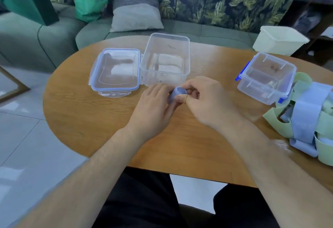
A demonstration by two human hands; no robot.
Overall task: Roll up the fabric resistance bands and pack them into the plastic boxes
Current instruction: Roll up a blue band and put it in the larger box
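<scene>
Both hands closed on small tight blue fabric band roll (177, 93), low over oval wooden table (90, 119). Left hand (155, 101) cups its side; right hand (203, 101) pinches it, thumb against fingers. Roll soft, cylindrical, spiral end up.

Judged early: one roll nearly done, none packed.

Right of grip: loose heap of flat blue and green bands (310, 116).

Just beyond grip: open clear rigid plastic box (165, 60), no rolls visible; blue-rimmed lid (115, 69) left of it.

Beyond-right: lidded clear box with blue clips (266, 76).

Soft even daylight — glare on table (75, 112), blurred, warped edges

Bare forearms (93, 163) — black trousers (144, 200)
</scene>
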